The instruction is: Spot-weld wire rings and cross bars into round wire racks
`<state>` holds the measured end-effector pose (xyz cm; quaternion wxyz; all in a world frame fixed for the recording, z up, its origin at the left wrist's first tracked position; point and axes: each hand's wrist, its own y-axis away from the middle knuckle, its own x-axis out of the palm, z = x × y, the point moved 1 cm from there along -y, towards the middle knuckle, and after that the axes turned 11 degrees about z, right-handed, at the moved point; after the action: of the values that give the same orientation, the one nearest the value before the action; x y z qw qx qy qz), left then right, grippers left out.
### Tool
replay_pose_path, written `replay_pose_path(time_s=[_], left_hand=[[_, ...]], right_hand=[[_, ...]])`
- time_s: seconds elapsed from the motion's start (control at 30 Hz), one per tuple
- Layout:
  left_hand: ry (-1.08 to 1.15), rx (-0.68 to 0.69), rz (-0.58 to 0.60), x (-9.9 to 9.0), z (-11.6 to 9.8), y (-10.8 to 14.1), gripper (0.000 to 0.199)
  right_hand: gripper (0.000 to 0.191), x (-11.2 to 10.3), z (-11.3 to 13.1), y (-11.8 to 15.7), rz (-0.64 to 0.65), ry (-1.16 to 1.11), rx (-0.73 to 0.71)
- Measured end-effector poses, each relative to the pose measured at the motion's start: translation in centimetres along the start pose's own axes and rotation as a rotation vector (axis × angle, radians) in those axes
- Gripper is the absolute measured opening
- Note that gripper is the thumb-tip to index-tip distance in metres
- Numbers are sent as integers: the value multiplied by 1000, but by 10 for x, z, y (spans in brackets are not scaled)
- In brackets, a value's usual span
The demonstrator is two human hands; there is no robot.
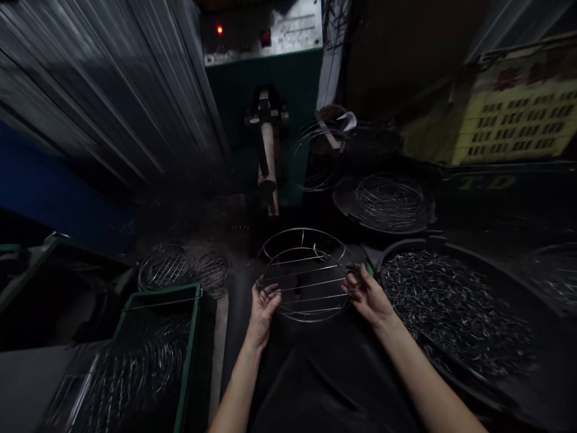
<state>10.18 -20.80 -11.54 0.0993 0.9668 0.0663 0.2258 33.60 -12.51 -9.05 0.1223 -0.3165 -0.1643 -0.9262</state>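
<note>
The rack (311, 283) is held by its rim at 2 opposite points, presumably so that the wire ring is steadied and kept from tipping. Its left edge is held in the curled fingers of the left hand (264, 305); its right edge is gripped by the right hand (367, 294). The rack is thus situated between the 2 hands, touching both. A basin (406, 243) of metal bits (451, 307) is placed just right of the right hand, and a crate (195, 337) left of the left hand, probably for easy reach. The machine (288, 75) is set beyond both.
</note>
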Motion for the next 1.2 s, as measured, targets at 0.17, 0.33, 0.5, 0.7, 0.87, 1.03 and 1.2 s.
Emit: replay_pose_path(time_s=[0.17, 0.33, 0.5, 0.7, 0.87, 1.03, 1.2], left_hand=[[-5, -26, 52, -5, -10, -16, 77], [-159, -73, -66, -8, -23, -28, 63], [-308, -65, -194, -21, -17, -10, 70], [169, -156, -51, -21, -26, -1, 65], [502, -104, 263, 8, -69, -17, 50], [582, -123, 258, 26, -102, -40, 33], [610, -157, 155, 45, -128, -43, 16]], right_hand=[[35, 19, 16, -5, -13, 47, -86], [38, 47, 35, -21, 5, 182, -44], [40, 60, 34, -37, 46, 209, 28], [29, 95, 45, -23, 385, 850, -360], [22, 139, 64, -15, 781, 1357, -862], [28, 155, 80, -33, 842, 1467, -954], [25, 169, 109, -46, 812, 1430, -916]])
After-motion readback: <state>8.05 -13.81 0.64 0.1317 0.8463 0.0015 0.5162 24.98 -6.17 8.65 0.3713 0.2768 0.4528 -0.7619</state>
